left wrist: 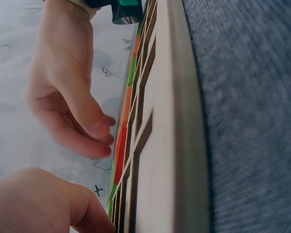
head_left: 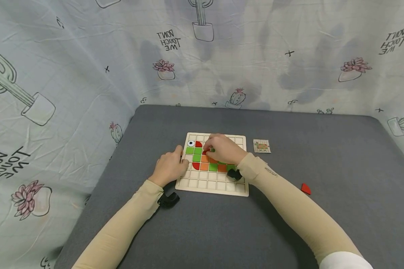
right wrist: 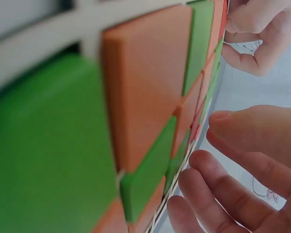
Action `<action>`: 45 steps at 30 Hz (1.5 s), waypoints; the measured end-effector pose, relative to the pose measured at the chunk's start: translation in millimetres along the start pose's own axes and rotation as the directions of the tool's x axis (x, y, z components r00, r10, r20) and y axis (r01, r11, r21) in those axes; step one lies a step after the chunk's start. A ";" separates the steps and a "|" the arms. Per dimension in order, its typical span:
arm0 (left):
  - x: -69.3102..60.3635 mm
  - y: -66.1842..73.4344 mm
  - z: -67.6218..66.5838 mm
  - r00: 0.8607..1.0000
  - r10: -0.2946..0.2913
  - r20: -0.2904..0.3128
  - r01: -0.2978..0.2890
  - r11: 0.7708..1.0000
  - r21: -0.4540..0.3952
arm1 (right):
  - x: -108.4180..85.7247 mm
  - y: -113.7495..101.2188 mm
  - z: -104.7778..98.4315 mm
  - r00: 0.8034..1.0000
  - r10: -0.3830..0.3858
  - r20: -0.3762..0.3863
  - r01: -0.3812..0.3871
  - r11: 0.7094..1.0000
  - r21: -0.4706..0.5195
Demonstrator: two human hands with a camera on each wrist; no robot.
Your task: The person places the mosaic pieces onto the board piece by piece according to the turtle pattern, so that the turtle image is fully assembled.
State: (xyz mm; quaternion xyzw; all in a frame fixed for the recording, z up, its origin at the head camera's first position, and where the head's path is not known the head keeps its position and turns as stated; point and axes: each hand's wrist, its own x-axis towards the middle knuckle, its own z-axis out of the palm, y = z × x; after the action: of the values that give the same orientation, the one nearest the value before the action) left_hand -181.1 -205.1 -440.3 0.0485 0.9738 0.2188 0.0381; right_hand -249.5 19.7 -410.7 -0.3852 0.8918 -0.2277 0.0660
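A wooden grid board (head_left: 211,185) lies on the grey table with green, orange and red tiles in its cells. The left hand (head_left: 170,166) holds the board's left edge, thumb over the rim. Over the upper middle of the grid is the right hand (head_left: 223,148), its fingertips at a red tile (head_left: 204,152) that they partly cover. In the right wrist view the right fingers (right wrist: 211,182) are loosely bent close to the board, and no piece shows between them. A round eye tile (head_left: 191,143) and a red quarter-round tile (head_left: 198,144) sit at the upper left.
A small picture card (head_left: 262,146) lies to the right of the board. One loose red quarter-round piece (head_left: 306,189) is on the table (head_left: 195,231) beside the right forearm. A cactus-print cloth (head_left: 256,56) hangs behind and at the sides.
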 end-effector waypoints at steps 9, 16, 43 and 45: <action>0.4 0.4 0.8 1.000 0.017 -0.020 -0.017 1.000 0.008 | -29.7 7.8 -14.2 0.998 0.038 -0.053 -0.038 0.999 0.015; -0.2 -0.8 0.2 1.000 0.015 -0.005 -0.015 1.000 -0.006 | -58.0 16.1 -22.1 0.993 0.039 -0.113 -0.042 0.999 -0.024; 0.8 -2.6 2.2 1.000 0.016 -0.008 -0.016 1.000 0.002 | -212.3 34.6 -52.0 0.946 0.161 -0.282 -0.211 0.964 -0.160; 0.4 -3.3 2.2 1.000 0.016 -0.003 -0.016 1.000 -0.002 | -223.6 36.2 -54.5 0.940 0.165 -0.297 -0.222 0.960 -0.168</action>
State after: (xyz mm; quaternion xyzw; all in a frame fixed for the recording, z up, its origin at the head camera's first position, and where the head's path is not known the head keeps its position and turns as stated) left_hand -181.5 -207.1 -443.7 0.0558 0.9732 0.2204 0.0348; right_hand -134.0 221.2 -391.8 -0.2636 0.9441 -0.1821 -0.0776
